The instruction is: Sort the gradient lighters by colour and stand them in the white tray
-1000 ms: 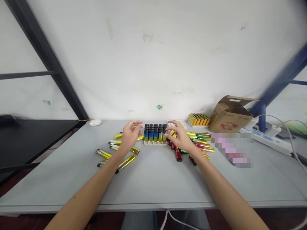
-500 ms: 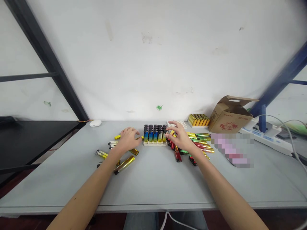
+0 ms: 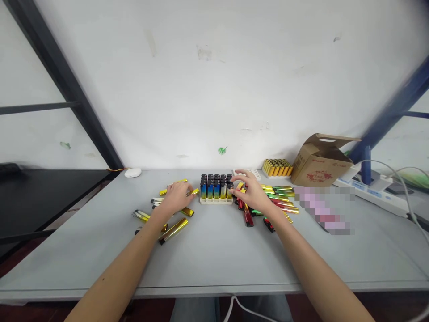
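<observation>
My left hand [image 3: 177,197] is closed around a gold lighter [image 3: 192,192], whose end sticks out from the fingertips toward the rack. More gold and silvery lighters [image 3: 173,230] lie loose under and around this hand. Between my hands stands a white rack [image 3: 216,201] with rows of upright black-topped lighters [image 3: 216,190], blue-yellow and silver-yellow in front. At its right end, the thumb and fingertips of my right hand [image 3: 250,193] are curled at the corner lighter [image 3: 229,192], seemingly pinching it; the contact is partly hidden. Red, green and gold lighters [image 3: 248,217] lie beneath that hand.
Behind my right hand lies another white rack [image 3: 256,174]. Farther right are a tray of yellow lighters [image 3: 278,167], an open cardboard box [image 3: 318,165], a power strip [image 3: 378,194] and a pixelated flat object [image 3: 321,212]. A white case [image 3: 133,172] sits at back left.
The gold lighter at my left fingertips now shows more clearly, and that hand has shifted slightly left. My right hand stays at the rack's right end.
</observation>
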